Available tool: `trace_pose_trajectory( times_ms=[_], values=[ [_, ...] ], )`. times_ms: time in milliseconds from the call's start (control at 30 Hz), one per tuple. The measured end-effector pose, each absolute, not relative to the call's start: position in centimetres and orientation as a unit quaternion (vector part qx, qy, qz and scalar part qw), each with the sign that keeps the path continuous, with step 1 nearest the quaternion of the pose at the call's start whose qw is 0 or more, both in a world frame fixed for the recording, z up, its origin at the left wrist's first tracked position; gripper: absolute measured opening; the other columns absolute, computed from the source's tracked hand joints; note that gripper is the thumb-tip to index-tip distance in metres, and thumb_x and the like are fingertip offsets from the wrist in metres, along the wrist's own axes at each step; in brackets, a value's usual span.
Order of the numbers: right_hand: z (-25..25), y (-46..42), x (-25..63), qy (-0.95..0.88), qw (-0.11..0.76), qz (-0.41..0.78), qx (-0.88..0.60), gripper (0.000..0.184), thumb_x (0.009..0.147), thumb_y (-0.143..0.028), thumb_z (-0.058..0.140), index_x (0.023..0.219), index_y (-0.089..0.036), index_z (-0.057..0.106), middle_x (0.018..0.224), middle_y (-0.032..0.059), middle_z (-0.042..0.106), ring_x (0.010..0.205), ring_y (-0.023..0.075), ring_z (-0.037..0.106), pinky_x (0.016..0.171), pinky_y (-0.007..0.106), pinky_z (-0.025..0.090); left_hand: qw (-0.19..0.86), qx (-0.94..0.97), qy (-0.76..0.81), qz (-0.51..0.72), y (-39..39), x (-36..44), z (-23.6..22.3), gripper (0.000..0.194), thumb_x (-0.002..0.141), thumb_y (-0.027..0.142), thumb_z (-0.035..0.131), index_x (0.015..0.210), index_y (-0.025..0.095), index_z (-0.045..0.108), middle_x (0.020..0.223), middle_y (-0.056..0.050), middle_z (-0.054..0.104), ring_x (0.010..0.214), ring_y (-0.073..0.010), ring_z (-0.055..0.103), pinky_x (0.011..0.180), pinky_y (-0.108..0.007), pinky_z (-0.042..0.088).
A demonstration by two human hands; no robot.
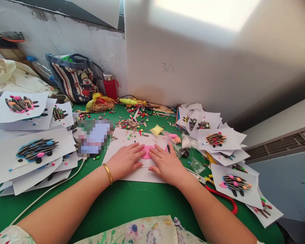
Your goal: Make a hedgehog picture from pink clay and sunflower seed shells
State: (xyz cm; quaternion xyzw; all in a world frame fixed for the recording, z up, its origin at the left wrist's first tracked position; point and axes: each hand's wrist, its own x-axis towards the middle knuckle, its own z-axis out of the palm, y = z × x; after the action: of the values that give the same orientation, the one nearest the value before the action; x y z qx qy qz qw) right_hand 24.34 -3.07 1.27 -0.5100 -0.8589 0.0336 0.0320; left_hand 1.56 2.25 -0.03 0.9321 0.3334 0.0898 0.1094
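A white sheet of paper (122, 139) lies on the green table (132, 200) in front of me, with a flat pink clay shape (147, 151) on it. My left hand (125, 161), with a gold bangle on the wrist, lies flat on the sheet, its fingertips on the left edge of the pink clay. My right hand (166, 162) lies flat too, fingers stretched out and pressing the clay's right side. Neither hand holds anything. A yellow clay lump (157, 129) and a pink piece (173, 136) lie just beyond the sheet.
Stacks of finished hedgehog pictures lie at left (35, 150) and right (235, 183). Red-handled scissors (218, 193) rest by my right wrist. Sunflower seeds (128, 123), a striped bag (75, 79), a red bottle (111, 86) and a white cable (48, 189) crowd the table.
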Motion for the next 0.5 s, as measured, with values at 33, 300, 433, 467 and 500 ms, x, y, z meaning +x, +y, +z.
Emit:
trace_pose_trajectory(
  times_ms=[33,300,433,467,500],
  values=[
    [1.3,-3.1,24.3,-0.858,0.037,0.033,-0.512,0.056,0.096,-0.055,0.041,0.142,-0.024,0.046,0.146,0.0085,0.048,0.142,0.0275,0.033,0.115,0.066,0.004,0.104,0.932,0.334,0.089,2.2,1.6,0.0,0.046,0.090,0.040,0.056,0.134,0.028,0.054,0.150,-0.007,0.043,0.139,-0.0288,0.037,0.109,-0.047,0.037],
    [0.5,-3.0,23.2,-0.862,0.063,0.041,-0.502,0.064,0.095,-0.059,0.041,0.146,-0.021,0.040,0.149,0.0104,0.042,0.142,0.0272,0.033,0.117,0.062,-0.002,0.114,0.918,0.368,0.096,2.3,1.7,0.3,0.062,0.088,0.044,0.058,0.142,0.017,0.042,0.145,-0.013,0.048,0.134,-0.0265,0.044,0.110,-0.043,0.037],
    [0.3,-3.0,22.7,-0.853,0.077,0.041,-0.515,0.059,0.096,-0.055,0.042,0.143,-0.020,0.044,0.147,0.0109,0.045,0.139,0.0264,0.038,0.117,0.061,-0.004,0.108,0.923,0.359,0.090,2.4,1.8,0.2,0.056,0.088,0.041,0.059,0.138,0.020,0.048,0.145,-0.010,0.049,0.135,-0.0272,0.042,0.110,-0.043,0.036],
    [0.3,-2.9,22.8,-0.851,0.080,0.045,-0.518,0.059,0.096,-0.055,0.041,0.144,-0.019,0.043,0.148,0.0110,0.045,0.139,0.0258,0.039,0.118,0.060,-0.003,0.106,0.924,0.357,0.090,2.4,1.8,0.2,0.055,0.088,0.042,0.059,0.137,0.020,0.049,0.145,-0.010,0.049,0.136,-0.0277,0.042,0.110,-0.044,0.036],
    [0.3,-2.9,22.9,-0.848,0.083,0.048,-0.520,0.060,0.096,-0.055,0.041,0.145,-0.019,0.042,0.149,0.0112,0.043,0.139,0.0255,0.038,0.118,0.059,-0.003,0.104,0.924,0.356,0.090,2.4,1.8,0.1,0.055,0.088,0.043,0.059,0.137,0.020,0.050,0.145,-0.010,0.049,0.136,-0.0283,0.041,0.110,-0.045,0.036]
  ],
)
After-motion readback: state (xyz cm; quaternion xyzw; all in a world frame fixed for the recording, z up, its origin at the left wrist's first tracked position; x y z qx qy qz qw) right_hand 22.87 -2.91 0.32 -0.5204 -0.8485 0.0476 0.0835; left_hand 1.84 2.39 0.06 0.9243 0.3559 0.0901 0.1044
